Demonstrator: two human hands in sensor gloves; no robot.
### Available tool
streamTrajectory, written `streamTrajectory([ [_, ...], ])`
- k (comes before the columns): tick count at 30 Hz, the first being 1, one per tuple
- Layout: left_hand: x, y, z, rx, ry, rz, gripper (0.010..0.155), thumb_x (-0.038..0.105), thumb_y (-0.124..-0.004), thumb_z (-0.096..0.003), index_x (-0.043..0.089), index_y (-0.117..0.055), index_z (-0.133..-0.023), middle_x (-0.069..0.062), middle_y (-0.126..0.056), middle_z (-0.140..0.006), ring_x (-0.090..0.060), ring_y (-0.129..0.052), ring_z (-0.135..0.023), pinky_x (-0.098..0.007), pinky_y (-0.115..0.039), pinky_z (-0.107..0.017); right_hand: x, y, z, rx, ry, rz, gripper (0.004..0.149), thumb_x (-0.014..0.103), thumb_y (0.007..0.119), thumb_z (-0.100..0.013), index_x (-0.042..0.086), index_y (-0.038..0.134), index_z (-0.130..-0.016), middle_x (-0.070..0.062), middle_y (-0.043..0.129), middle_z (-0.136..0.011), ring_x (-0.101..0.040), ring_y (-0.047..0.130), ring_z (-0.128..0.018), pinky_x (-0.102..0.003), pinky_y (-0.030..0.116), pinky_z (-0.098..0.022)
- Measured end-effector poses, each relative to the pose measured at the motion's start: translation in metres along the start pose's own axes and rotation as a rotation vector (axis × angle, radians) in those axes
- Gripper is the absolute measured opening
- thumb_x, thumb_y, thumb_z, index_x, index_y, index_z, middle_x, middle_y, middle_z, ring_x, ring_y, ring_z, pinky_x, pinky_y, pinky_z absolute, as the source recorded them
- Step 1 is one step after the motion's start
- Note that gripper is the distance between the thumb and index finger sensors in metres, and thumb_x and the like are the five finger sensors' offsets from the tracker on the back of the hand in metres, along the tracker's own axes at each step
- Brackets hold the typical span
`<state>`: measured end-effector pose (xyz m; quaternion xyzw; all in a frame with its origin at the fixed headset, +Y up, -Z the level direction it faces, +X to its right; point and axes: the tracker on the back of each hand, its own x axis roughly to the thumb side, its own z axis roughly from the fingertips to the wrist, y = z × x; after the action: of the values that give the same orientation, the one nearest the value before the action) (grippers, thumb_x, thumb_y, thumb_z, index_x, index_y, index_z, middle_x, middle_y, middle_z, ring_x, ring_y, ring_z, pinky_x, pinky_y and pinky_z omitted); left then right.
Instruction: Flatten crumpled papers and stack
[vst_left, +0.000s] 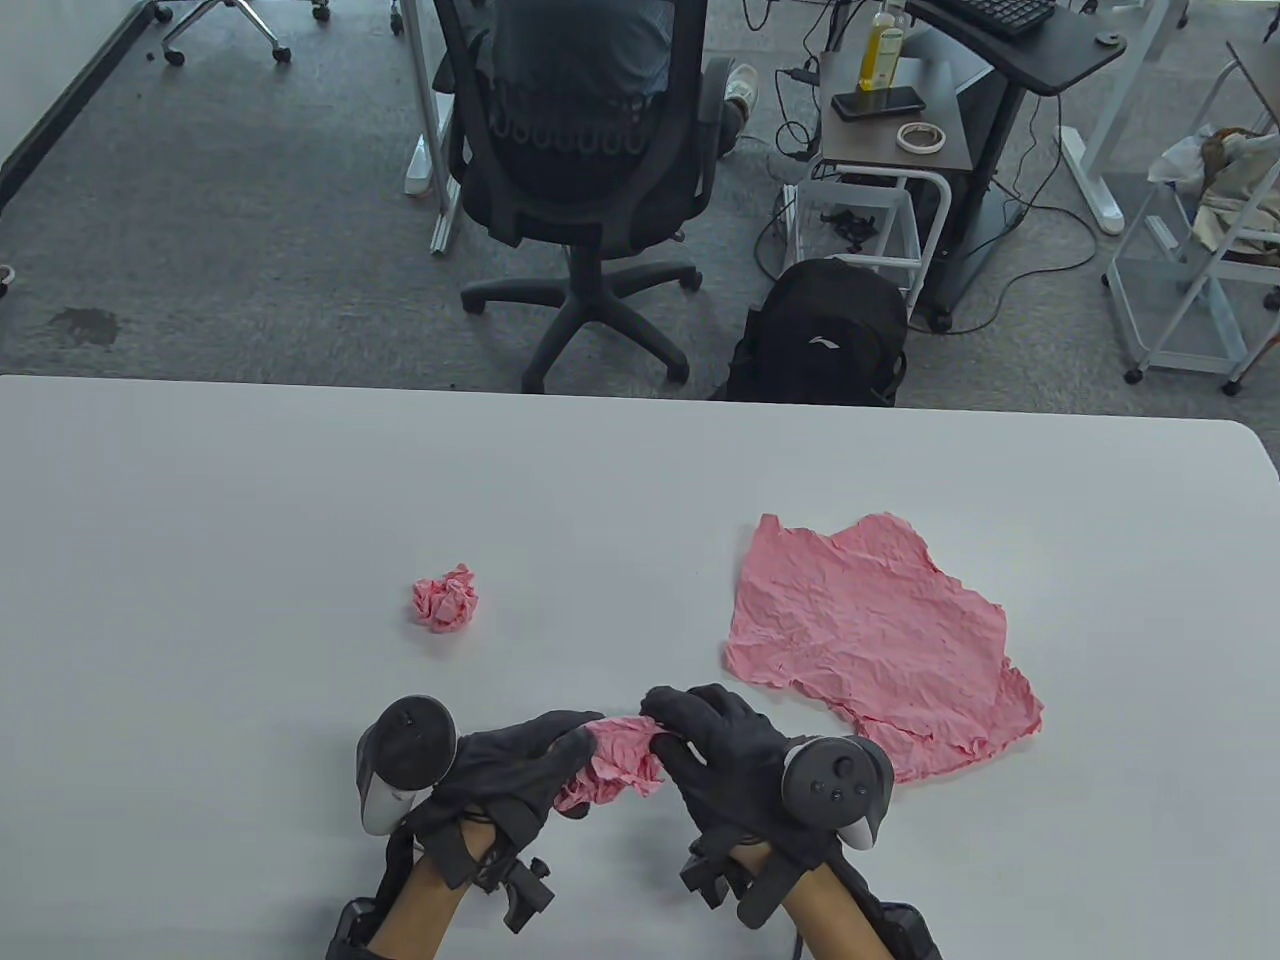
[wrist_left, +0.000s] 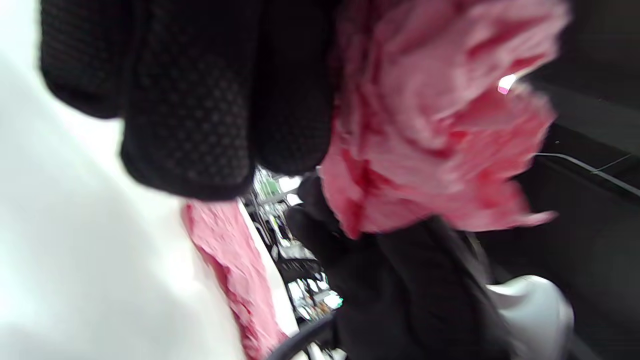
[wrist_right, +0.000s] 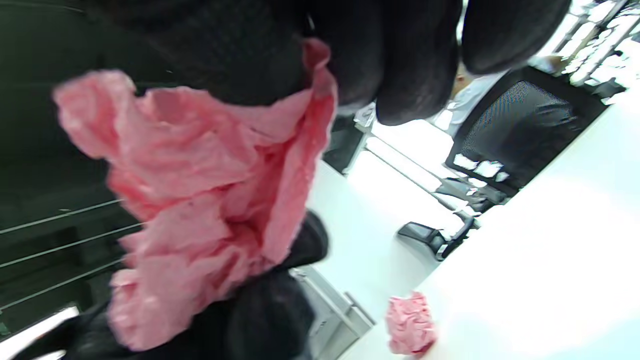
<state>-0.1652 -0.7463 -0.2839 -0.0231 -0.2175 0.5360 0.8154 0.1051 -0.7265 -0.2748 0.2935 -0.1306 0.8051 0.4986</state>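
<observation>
A crumpled pink paper is held up between both hands near the table's front edge. My left hand grips its left side and my right hand pinches its right side. The same half-unfolded paper fills the left wrist view, and the right wrist view shows this paper hanging from my right fingers. A flattened, wrinkled pink sheet lies on the table to the right. Left of centre rests a small pink paper ball, which the right wrist view shows as a distant paper ball.
The white table spans the view. Beyond its far edge are an office chair with a seated person, a black backpack, a small side table and a wire cart.
</observation>
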Motion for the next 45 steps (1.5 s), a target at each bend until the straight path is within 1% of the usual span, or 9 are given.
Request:
streamTrajectory([
  [8, -0.001, -0.008, -0.001, -0.014, 0.041, -0.064, 0.061, 0.055, -0.065, -0.0521, 0.007, -0.096, -0.074, -0.008, -0.107, -0.053, -0.03, -0.112, -0.031, -0.051, -0.087, -0.041, 0.018, 0.027, 0.002, 0.34, -0.092, 0.241, 0.094, 0.056, 0.091, -0.042, 0.022, 0.037, -0.111, -0.018, 0.041, -0.115, -0.052, 0.039, -0.102, -0.076, 0.037, -0.065],
  [12, -0.004, -0.006, -0.001, -0.042, 0.016, -0.038, 0.064, 0.058, -0.064, -0.0516, 0.007, -0.096, -0.073, -0.008, -0.108, -0.052, -0.028, -0.113, -0.03, -0.05, -0.088, -0.041, 0.012, 0.012, -0.001, 0.026, -0.062, 0.004, 0.046, 0.036, 0.082, -0.049, 0.011, 0.082, -0.089, -0.02, 0.091, -0.081, -0.049, 0.085, -0.072, -0.066, 0.064, -0.054],
  [17, 0.007, 0.001, 0.004, 0.01, -0.111, 0.144, 0.068, 0.062, -0.069, -0.0528, 0.013, -0.069, -0.101, -0.009, -0.087, -0.087, -0.032, -0.101, -0.067, -0.053, -0.075, -0.061, -0.003, -0.012, 0.004, -0.235, 0.11, 0.103, 0.042, 0.035, 0.082, -0.049, 0.009, 0.085, -0.081, -0.016, 0.098, -0.064, -0.039, 0.096, -0.054, -0.058, 0.074, -0.044],
  [20, 0.015, -0.006, 0.002, -0.052, -0.153, 0.007, 0.071, 0.066, -0.071, -0.0506, 0.018, -0.067, -0.103, -0.003, -0.087, -0.089, -0.027, -0.102, -0.069, -0.05, -0.078, -0.061, -0.003, -0.014, 0.007, -0.289, 0.144, 0.123, 0.042, 0.034, 0.082, -0.049, 0.007, 0.084, -0.08, -0.01, 0.099, -0.053, -0.033, 0.099, -0.044, -0.055, 0.078, -0.039],
  [22, 0.015, -0.018, 0.002, -0.143, -0.148, 0.0, 0.093, 0.074, -0.074, -0.0462, 0.018, -0.042, -0.114, -0.009, -0.062, -0.108, -0.038, -0.081, -0.094, -0.059, -0.069, -0.066, 0.0, -0.011, 0.007, -0.276, 0.167, 0.158, 0.042, 0.033, 0.083, -0.049, 0.004, 0.083, -0.08, -0.007, 0.097, -0.046, -0.031, 0.098, -0.039, -0.055, 0.078, -0.037],
  [27, 0.015, -0.035, -0.001, -0.273, -0.117, -0.023, 0.116, 0.078, -0.079, -0.0422, 0.019, -0.01, -0.113, -0.015, -0.029, -0.117, -0.045, -0.056, -0.108, -0.066, -0.058, -0.07, 0.015, -0.003, 0.004, -0.197, 0.013, 0.289, 0.042, 0.042, 0.082, -0.05, 0.012, 0.085, -0.079, 0.002, 0.094, -0.038, -0.024, 0.099, -0.039, -0.051, 0.08, -0.039],
  [35, 0.001, -0.012, -0.001, -0.083, -0.05, -0.103, 0.057, 0.048, -0.084, -0.0495, 0.022, -0.076, -0.1, -0.01, -0.065, -0.107, -0.039, -0.081, -0.093, -0.059, -0.068, -0.066, 0.002, 0.015, 0.0, 0.1, 0.081, -0.255, 0.044, 0.038, 0.081, -0.051, 0.011, 0.076, -0.085, -0.022, 0.06, -0.104, -0.051, 0.052, -0.094, -0.067, 0.052, -0.061],
  [40, -0.008, -0.007, -0.002, -0.083, -0.007, 0.019, 0.064, 0.04, -0.082, -0.0517, 0.023, -0.06, -0.109, -0.01, -0.085, -0.09, -0.034, -0.098, -0.071, -0.056, -0.073, -0.061, -0.003, 0.019, -0.001, 0.116, 0.095, -0.382, 0.047, 0.028, 0.084, -0.049, 0.007, 0.066, -0.087, -0.018, 0.085, -0.085, -0.046, 0.082, -0.077, -0.063, 0.066, -0.055],
  [45, 0.008, -0.006, 0.001, -0.013, -0.091, -0.238, 0.059, 0.038, -0.078, -0.0535, 0.034, -0.062, -0.11, -0.012, -0.064, -0.107, -0.039, -0.08, -0.092, -0.061, -0.064, -0.068, -0.004, 0.016, 0.0, 0.058, 0.096, -0.219, 0.051, 0.026, 0.082, -0.049, 0.011, 0.061, -0.093, -0.013, 0.084, -0.075, -0.037, 0.093, -0.061, -0.058, 0.073, -0.048],
])
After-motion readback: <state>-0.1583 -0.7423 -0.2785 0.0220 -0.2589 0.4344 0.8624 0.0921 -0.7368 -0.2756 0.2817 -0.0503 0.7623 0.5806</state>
